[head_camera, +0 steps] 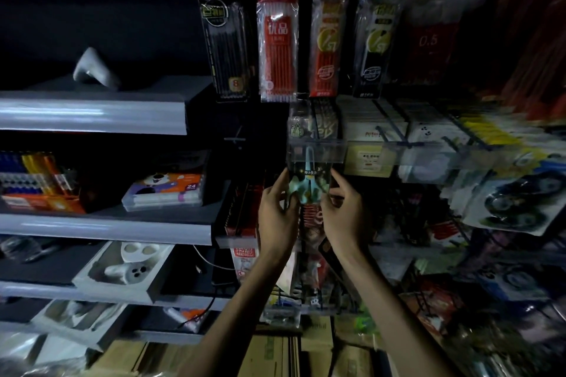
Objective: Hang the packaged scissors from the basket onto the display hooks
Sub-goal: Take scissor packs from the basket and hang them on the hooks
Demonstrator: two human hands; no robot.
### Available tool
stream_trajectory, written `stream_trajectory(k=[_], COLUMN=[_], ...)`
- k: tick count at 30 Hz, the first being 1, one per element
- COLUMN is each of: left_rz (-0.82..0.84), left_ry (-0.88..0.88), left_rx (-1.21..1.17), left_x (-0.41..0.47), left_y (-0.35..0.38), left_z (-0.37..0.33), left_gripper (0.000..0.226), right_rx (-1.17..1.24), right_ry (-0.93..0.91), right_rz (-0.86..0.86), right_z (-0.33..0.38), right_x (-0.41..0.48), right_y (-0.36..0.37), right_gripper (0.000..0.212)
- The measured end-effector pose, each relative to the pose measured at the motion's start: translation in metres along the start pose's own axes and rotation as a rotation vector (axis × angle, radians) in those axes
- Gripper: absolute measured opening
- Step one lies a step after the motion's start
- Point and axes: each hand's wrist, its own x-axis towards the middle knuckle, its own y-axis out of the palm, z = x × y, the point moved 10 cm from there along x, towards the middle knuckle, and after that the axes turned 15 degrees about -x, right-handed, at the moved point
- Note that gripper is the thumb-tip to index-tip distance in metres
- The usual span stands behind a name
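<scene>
Holding the packaged scissors (307,190) pinched at both edges, left hand (277,214) and right hand (343,214) should keep it level while seeking the unseen hook

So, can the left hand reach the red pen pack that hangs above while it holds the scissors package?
Probably not as things stand. The left hand and the right hand both grip the scissors package. The red pen pack hangs unobstructed well above, but the left hand would have to let go first.
</scene>
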Motion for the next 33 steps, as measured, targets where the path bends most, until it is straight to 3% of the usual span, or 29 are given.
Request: stream_trajectory(k=[4, 7, 10, 22, 33], left_rz=[-0.140, -0.228, -0.240, -0.297, -0.311], left_ry=[0.001, -0.037, -0.091, -0.168, -0.138], left_rx=[-0.058, -0.077, -0.118, -0.121, -0.146], left_x=[-0.003, -0.004, -0.002, 0.017, 0.007], left_y=[-0.012, -0.020, -0.021, -0.014, -0.018], left_z=[-0.006, -0.003, 0.005, 0.009, 0.011], left_gripper=[0.029, 0.014, 0.017, 0.017, 0.013], right_rx=[0.087, 0.081, 0.093, 0.097, 0.101], right_ry=[0.037, 0.059, 0.057, 0.135, 0.178], right_rz=[-0.063, -0.089, -0.112, -0.076, -0.040], right_z=[-0.008, -0.014, -0.015, -0.013, -0.022], right_x=[0.004, 0.007, 0.013, 0.037, 0.033], right_y=[0.002, 0.002, 0.000, 0.004, 0.008], right_gripper=[0.045, 0.026, 0.020, 0.028, 0.026])
